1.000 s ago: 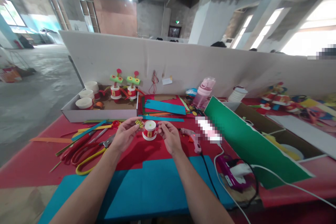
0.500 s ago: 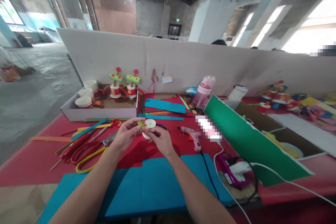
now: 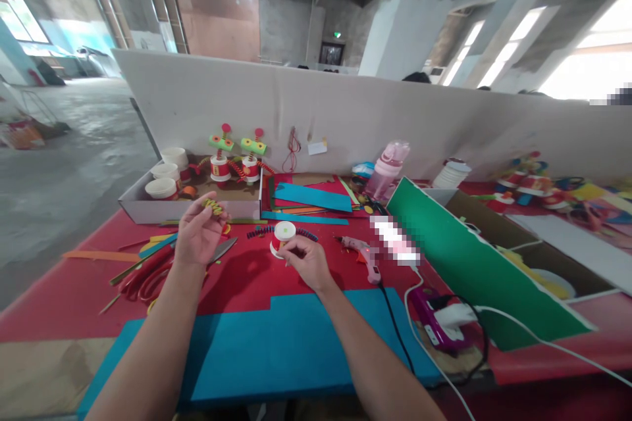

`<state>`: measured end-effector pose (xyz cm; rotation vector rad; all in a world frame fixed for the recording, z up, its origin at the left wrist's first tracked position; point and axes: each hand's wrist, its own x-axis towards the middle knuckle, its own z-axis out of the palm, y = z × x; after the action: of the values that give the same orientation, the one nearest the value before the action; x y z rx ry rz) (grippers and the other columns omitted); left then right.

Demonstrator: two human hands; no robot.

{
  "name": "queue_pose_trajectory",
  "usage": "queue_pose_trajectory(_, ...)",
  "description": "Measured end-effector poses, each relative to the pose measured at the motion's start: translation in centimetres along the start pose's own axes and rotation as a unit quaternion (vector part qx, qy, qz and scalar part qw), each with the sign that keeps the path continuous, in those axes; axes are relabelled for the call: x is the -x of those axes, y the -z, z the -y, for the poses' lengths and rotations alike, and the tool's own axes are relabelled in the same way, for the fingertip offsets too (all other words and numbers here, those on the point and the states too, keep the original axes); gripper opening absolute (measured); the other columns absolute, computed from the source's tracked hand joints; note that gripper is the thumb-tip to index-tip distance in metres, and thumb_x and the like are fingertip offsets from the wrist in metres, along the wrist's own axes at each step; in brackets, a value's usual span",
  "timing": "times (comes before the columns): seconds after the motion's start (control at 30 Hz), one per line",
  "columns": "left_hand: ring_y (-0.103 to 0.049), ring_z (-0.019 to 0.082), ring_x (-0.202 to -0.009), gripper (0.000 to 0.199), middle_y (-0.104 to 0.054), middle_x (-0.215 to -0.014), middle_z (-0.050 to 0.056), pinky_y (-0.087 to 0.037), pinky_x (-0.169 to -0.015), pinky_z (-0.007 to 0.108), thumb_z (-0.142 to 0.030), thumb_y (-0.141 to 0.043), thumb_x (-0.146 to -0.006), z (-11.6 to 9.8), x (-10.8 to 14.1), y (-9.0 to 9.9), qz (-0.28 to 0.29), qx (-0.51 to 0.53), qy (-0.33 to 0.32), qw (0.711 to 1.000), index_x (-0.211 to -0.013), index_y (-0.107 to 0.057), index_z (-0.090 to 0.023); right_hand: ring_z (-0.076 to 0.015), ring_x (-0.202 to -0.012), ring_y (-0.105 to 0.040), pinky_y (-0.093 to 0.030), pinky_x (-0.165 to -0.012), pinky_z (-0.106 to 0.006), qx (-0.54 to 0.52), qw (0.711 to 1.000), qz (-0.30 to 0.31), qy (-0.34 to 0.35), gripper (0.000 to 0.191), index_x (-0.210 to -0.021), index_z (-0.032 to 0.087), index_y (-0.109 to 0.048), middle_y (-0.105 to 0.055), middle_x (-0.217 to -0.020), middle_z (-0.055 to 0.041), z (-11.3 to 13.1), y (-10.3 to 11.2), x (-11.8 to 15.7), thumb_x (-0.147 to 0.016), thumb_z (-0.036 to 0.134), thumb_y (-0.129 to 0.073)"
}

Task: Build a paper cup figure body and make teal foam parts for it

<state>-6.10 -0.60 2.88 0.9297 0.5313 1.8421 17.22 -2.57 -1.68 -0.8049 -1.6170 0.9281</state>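
My left hand (image 3: 200,233) is raised above the red tabletop, its thumb and fingers pinching a folded yellow-green paper spring (image 3: 213,206). An upside-down white paper cup (image 3: 285,231) with a red band stands in front of me, a small green spot on its upturned base. Dark red-and-blue folded paper strips (image 3: 307,235) stick out from both sides of it. At the cup's lower right, my right hand (image 3: 307,260) has its thumb and forefinger closed at the rim, and the fingers hide part of that side. Scissors (image 3: 224,250) lie near my left wrist.
A pink glue gun (image 3: 363,255) with a black cord lies to the right, by a purple power strip (image 3: 439,325). At back left, a white box (image 3: 192,214) holds cups and two finished paper figures (image 3: 220,168). A green board (image 3: 474,270) leans at right. Blue sheets (image 3: 296,348) cover the front edge.
My left hand has moved left and up, away from the cup, carrying the paper spring. My right hand has stayed at the cup. The strip on the cup's left side now shows.
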Motion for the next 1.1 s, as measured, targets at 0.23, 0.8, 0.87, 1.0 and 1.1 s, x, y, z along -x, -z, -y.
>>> queue_pose_trajectory(0.23, -0.061, 0.012, -0.066, 0.031, -0.069, -0.077, 0.004, -0.053, -0.065, 0.026, -0.019, -0.076, -0.067, 0.1, -0.1, 0.3, -0.01, -0.004, 0.005, 1.0, -0.098, -0.073, -0.017, -0.0196, -0.091, -0.065, -0.047, -0.086, -0.034, 0.162, 0.975, 0.094, 0.117, 0.022, -0.09, 0.023, -0.074, -0.075, -0.091, -0.0059, -0.2, 0.9, -0.2, -0.094, 0.031, -0.055)
queue_pose_trajectory(0.8, -0.063, 0.012, -0.066, 0.03, -0.07, -0.084, 0.006, -0.052, -0.064, 0.025, -0.02, -0.073, -0.074, 1.3, 0.7, -0.2, 0.063, -0.038, 0.031, 0.997, -0.104, -0.072, -0.017, -0.0131, -0.056, -0.064, -0.054, -0.056, -0.025, -0.07, 0.995, 0.043, -0.057, 0.021, -0.087, 0.019, -0.071, -0.07, -0.069, -0.0012, 0.4, 1.8, -0.4, -0.087, 0.037, -0.061)
queue_pose_trajectory(0.87, -0.064, 0.012, -0.068, 0.03, -0.07, -0.084, 0.006, -0.052, -0.064, 0.024, -0.02, -0.074, -0.073, 1.4, 0.7, -0.2, 0.06, -0.035, 0.036, 0.997, -0.103, -0.072, -0.016, -0.0166, -0.076, -0.069, -0.056, -0.072, -0.029, -0.051, 0.997, 0.04, -0.033, 0.019, -0.092, 0.02, -0.071, -0.073, -0.081, -0.0034, 0.4, 1.9, -0.4, -0.088, 0.035, -0.06)
queue_pose_trajectory(1.0, -0.064, 0.012, -0.068, 0.03, -0.07, -0.084, 0.006, -0.052, -0.063, 0.023, -0.02, -0.074, -0.074, 1.4, 0.8, -0.1, 0.075, -0.04, 0.051, 0.995, -0.104, -0.072, -0.017, -0.0155, -0.067, -0.067, -0.055, -0.066, -0.027, -0.048, 0.997, 0.034, -0.044, 0.014, -0.09, 0.021, -0.071, -0.073, -0.08, -0.0023, 0.2, 1.9, -0.5, -0.082, 0.033, -0.068)
queue_pose_trajectory(1.1, -0.064, 0.012, -0.067, 0.03, -0.071, -0.084, 0.006, -0.052, -0.064, 0.023, -0.021, -0.075, -0.073, 1.4, 1.0, -0.3, 0.095, -0.044, 0.066, 0.992, -0.103, -0.073, -0.017, -0.0121, -0.052, -0.06, -0.051, -0.055, -0.024, -0.038, 0.998, 0.029, -0.051, 0.018, -0.085, 0.02, -0.07, -0.07, -0.069, -0.0006, 0.2, 2.1, -0.5, -0.086, 0.036, -0.064)
